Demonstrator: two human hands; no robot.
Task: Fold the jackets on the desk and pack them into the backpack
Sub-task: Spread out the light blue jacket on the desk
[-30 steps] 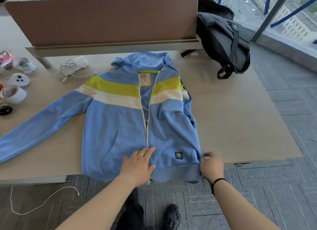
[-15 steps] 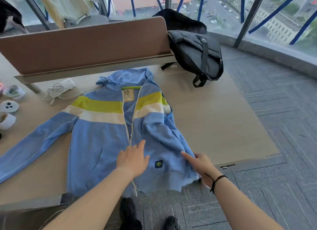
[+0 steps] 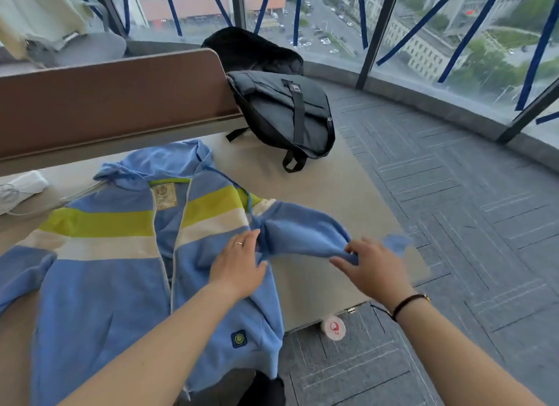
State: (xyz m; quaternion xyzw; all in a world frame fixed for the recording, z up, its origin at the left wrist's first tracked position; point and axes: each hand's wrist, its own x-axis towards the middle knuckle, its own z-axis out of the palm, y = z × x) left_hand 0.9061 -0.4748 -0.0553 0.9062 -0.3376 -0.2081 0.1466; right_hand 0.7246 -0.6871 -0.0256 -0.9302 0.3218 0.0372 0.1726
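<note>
Jacket [image 3: 99, 284] lies flat at the surface's near edge. Left hand [image 3: 239, 266] presses spread-fingered beside the zip; right hand [image 3: 370, 269] pinches the sleeve [image 3: 302, 230]. Best drawn straight across the chest, shoulder pinned, before packing the backpack [image 3: 284, 115].

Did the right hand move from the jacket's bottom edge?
Yes. The right hand left the jacket's hem and now holds its sleeve farther up the desk, toward the backpack.

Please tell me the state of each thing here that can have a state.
Jacket: spread flat on the desk, zip partly open, not folded.
Right sleeve: pulled out sideways.
Backpack: closed, on the desk.
Left hand: fingers straight, on the jacket.
Right hand: holds the sleeve.
</note>
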